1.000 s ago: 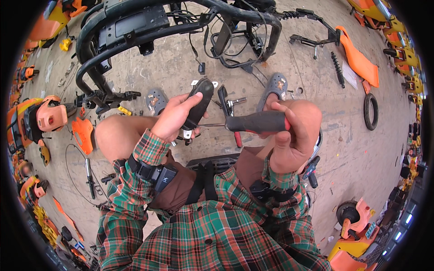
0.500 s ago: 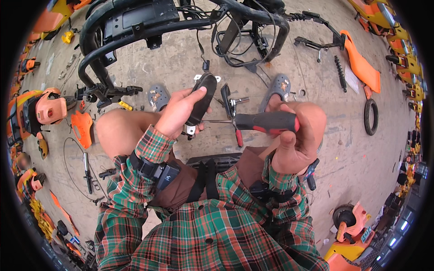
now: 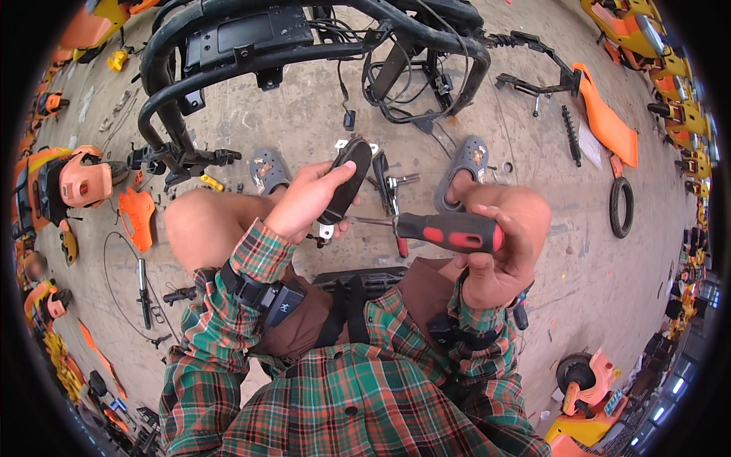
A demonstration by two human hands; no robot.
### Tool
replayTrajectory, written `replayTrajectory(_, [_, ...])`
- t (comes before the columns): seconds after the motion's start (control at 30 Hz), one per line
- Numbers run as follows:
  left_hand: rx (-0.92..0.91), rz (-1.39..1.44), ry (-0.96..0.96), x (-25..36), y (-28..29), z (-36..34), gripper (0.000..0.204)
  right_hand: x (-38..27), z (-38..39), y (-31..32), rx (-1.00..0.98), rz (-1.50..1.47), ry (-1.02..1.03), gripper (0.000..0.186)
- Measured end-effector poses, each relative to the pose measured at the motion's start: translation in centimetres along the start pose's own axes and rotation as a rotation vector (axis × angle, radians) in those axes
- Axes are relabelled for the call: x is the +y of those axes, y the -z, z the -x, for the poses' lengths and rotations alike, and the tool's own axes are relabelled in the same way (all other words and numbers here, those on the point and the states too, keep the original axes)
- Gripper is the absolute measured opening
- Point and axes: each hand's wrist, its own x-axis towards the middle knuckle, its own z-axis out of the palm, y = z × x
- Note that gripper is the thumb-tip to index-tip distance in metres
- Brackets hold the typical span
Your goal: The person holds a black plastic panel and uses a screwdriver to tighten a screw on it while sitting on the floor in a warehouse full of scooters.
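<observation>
My left hand (image 3: 301,198) grips an elongated black part (image 3: 349,175) with white metal tabs (image 3: 328,231) at both ends, thumb on its top face. My right hand (image 3: 499,266) is closed round the handle of a black-and-red screwdriver (image 3: 449,231), held level; its shaft points left toward the lower end of the black part, and I cannot tell whether the tip touches it. Beyond my hands, between my sandals, a black metal tool or part (image 3: 383,175) lies on the floor by a silver bolt-like piece (image 3: 405,179) and a red handle (image 3: 401,245).
A black tubular vehicle frame (image 3: 297,65) with cables stands ahead. An orange panel (image 3: 605,118), tyre (image 3: 621,206) and spring (image 3: 571,137) lie right. Orange fairings (image 3: 137,221), a yellow piece (image 3: 213,183) and a cable lie left. Rows of orange-yellow vehicle bodies (image 3: 670,68) line both edges.
Both hands, the black part and the screwdriver have shifted slightly down in view. The screwdriver handle has turned, showing more red, and its shaft has shown itself between handle and part.
</observation>
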Motion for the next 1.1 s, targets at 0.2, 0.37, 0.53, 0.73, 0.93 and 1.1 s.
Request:
replayTrajectory(0.2, [-0.017, 0.009, 0.004, 0.1, -0.3, 0.0, 0.040, 0.3, -0.9, -1.4, 0.090, 0.155, 0.118, 0.059])
replayTrajectory(0.37, [-0.033, -0.002, 0.005, 0.0, -0.3, -0.1, 0.041, 0.3, -1.3, -0.7, 0.001, 0.051, 0.277, 0.053])
replayTrajectory(0.53, [0.007, -0.006, 0.007, 0.4, -0.7, 0.2, 0.034, -0.3, -0.6, -1.5, 0.091, 0.144, 0.160, 0.057])
replayTrajectory(0.73, [-0.013, 0.003, 0.002, 0.2, -0.6, 0.1, 0.034, -0.2, -0.9, -0.9, 0.007, 0.128, 0.149, 0.045])
replayTrajectory(0.93, [-0.004, -0.020, 0.000, 0.1, -0.5, 0.1, 0.034, 0.5, -1.5, -1.0, 0.017, 0.119, 0.240, 0.041])
replayTrajectory(1.1, [-0.004, -0.018, 0.006, 0.1, -0.4, 0.2, 0.035, -0.7, -1.3, -1.3, -0.035, 0.094, 0.135, 0.043])
